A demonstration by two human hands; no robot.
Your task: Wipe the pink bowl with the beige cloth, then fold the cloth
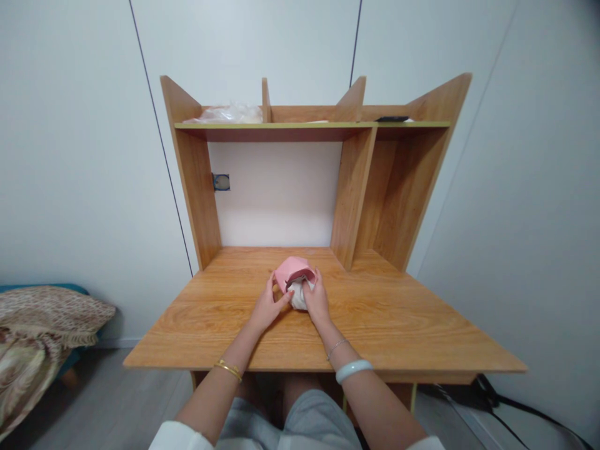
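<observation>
A small pink pouch-like thing (294, 266) is held just above or on the middle of the desk, its dark opening turned toward me. Out of that opening bulges a soft white wad (299, 301), perhaps cloth or paper; its kind I cannot make out. My left hand (269, 305) grips the pouch at its left side, with the thumb against the white wad. My right hand (319, 301) is closed at the right side of the opening, its fingertips pressed into the white wad and partly hidden by it.
The wooden desk (398, 325) has a hutch with a shelf (276, 132) at the back. A clear plastic bag (229, 114) and a flat black item (392, 119) lie up there. A wall socket box (221, 182) shows behind. Left stands a seat with a patterned cover (42, 331).
</observation>
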